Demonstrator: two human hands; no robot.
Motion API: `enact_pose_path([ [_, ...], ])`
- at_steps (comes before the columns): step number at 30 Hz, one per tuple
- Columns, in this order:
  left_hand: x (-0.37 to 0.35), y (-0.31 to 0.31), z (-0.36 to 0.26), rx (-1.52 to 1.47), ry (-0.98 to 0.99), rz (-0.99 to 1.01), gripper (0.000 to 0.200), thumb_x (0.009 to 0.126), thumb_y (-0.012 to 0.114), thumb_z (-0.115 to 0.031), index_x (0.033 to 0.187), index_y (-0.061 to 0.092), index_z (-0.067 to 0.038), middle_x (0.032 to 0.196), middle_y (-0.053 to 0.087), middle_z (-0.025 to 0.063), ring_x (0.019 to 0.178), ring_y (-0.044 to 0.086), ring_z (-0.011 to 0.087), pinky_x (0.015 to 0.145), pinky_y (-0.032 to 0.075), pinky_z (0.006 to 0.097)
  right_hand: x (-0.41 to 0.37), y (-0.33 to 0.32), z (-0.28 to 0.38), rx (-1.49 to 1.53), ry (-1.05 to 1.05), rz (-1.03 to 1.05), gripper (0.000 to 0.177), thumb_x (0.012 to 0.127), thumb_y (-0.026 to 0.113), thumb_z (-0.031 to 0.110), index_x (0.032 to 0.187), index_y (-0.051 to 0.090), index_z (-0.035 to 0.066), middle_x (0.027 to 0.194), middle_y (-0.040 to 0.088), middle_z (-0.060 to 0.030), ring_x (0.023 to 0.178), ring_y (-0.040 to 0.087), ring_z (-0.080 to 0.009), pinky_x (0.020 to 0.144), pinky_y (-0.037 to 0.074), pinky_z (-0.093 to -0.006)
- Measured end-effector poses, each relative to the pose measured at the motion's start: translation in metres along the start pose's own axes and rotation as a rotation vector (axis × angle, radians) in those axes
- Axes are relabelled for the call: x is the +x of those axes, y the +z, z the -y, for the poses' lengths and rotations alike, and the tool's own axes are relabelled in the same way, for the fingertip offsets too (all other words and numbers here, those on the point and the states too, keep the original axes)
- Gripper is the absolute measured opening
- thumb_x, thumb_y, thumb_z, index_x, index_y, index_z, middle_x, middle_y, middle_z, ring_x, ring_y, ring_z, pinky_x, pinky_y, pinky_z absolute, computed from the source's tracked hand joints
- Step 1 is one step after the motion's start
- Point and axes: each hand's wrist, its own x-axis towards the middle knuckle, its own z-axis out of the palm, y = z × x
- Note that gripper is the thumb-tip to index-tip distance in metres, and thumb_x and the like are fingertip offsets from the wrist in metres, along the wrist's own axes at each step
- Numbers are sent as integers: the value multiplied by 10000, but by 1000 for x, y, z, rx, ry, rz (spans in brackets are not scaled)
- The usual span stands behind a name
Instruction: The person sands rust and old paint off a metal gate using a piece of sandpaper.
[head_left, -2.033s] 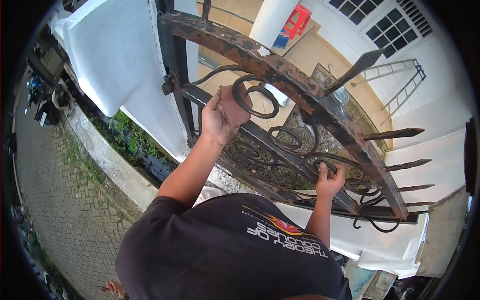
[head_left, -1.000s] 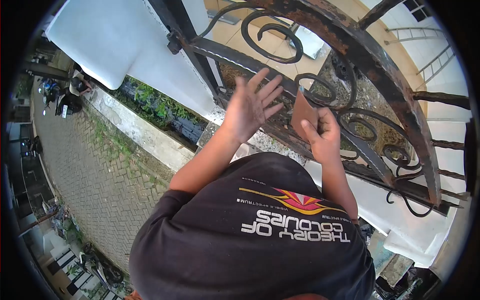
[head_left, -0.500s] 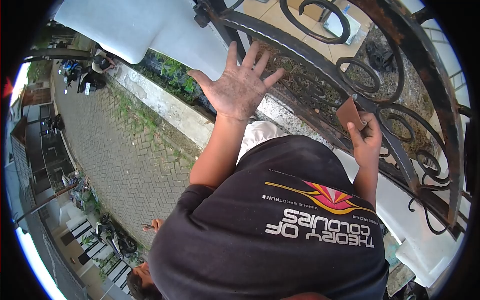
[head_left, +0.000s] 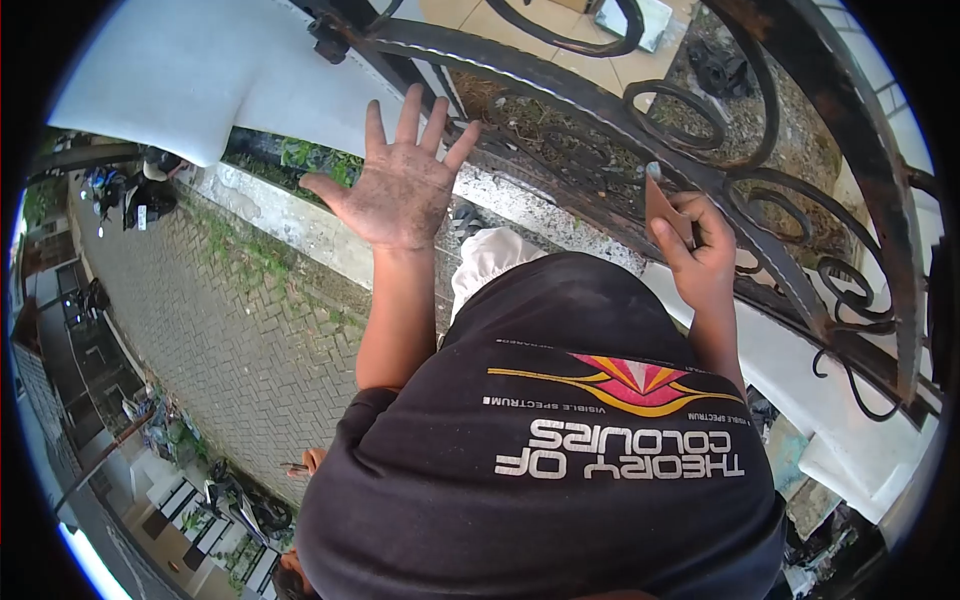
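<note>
My left hand is held up with its palm toward me and its fingers spread wide. Dark dust and grime cover the palm and fingers, and nothing is in it. In my right hand is a small brown piece of sandpaper, pinched between thumb and fingers, its upper edge curling. That hand is close by a black wrought-iron gate with scrollwork and rusty patches. Below both arms, my dark printed T-shirt fills the lower view.
White walls flank the gate. Behind its bars lie tiles and a black plastic bag. To the left runs a paved lane with parked motorbikes. Another person's hand shows at lower left, holding a small thin object.
My left hand has shifted left in the view, still spread. The sandpaper has turned more edge-on in my right hand. The whole view has shifted slightly.
</note>
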Motion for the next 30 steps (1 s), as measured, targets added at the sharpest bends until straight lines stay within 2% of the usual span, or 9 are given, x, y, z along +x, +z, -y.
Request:
enact_pose_path([
  [6, 0, -2, -10, 148, 70, 110, 1071, 763, 81, -898, 1490, 320, -148, 1579, 170, 194, 1467, 61, 413, 1119, 37, 720, -2, 0, 1, -48, -76, 10, 184, 794, 734, 34, 818, 552, 15, 842, 632, -71, 704, 547, -158, 647, 442, -285],
  [10, 30, -87, -41, -216, -129, 653, 751, 889, 381, -735, 1359, 525, -168, 1438, 472, 106, 1305, 454, 348, 1078, 317, 625, -6, 0, -2, 36, -35, -6, 233, 795, 766, 79, 817, 542, 14, 829, 625, -74, 697, 528, -138, 655, 438, -278],
  [14, 13, -47, -31, -39, -222, 376, 719, 910, 451, -666, 1427, 439, -166, 1380, 525, 133, 1232, 531, 317, 1015, 413, 557, -7, 0, -1, 88, -38, -60, 239, 823, 761, 104, 807, 535, 27, 834, 630, -46, 708, 515, -114, 665, 431, -262],
  [16, 4, -2, -17, 932, -98, 37, 786, 910, 454, -660, 1489, 321, -146, 1429, 463, 187, 1298, 466, 352, 1025, 408, 528, -7, 0, -10, 334, 87, -39, 213, 863, 732, 116, 811, 537, 51, 856, 631, -11, 729, 511, -96, 679, 418, -242],
  [19, 1, 4, -9, 1170, 2, 44, 1004, 820, 568, -701, 1538, 172, -122, 1528, 290, 241, 1423, 272, 381, 1110, 294, 532, -6, -3, -13, 785, 244, -65, 170, 885, 701, 89, 979, 564, 53, 944, 643, -13, 836, 580, -92, 762, 462, -252],
  [21, -4, 10, -3, 2549, 561, 88, 1101, 682, 787, -569, 1528, 230, -137, 1546, 205, 264, 1413, 233, 449, 1090, 255, 592, -5, -3, -4, 1095, 315, -115, 298, 887, 672, 43, 1147, 527, 41, 1061, 652, -50, 979, 630, -128, 866, 498, -299],
  [26, 0, 22, 22, 2237, 458, 463, 774, 807, 732, -465, 1433, 435, -122, 1471, 376, 255, 1333, 387, 440, 1051, 364, 491, -15, -4, -10, 1108, 262, -130, 323, 869, 677, 2, 1144, 515, 47, 1095, 652, -69, 1010, 631, -141, 894, 498, -319],
  [28, 3, 26, 39, 1837, -177, 635, 541, 895, 659, -382, 1337, 547, -92, 1293, 582, 217, 1187, 559, 386, 978, 443, 429, -17, -2, -18, 1078, 238, -77, 333, 861, 682, -11, 1142, 513, 49, 1091, 654, -72, 1014, 630, -142, 900, 498, -322],
  [30, -4, 41, 72, 1748, -153, 817, 441, 945, 595, -339, 1284, 590, -57, 1152, 668, 187, 1078, 634, 349, 923, 477, 380, -14, 2, -18, 1011, 221, -53, 339, 850, 689, -31, 1130, 516, 54, 1078, 659, -73, 1000, 635, -133, 887, 505, -313],
])
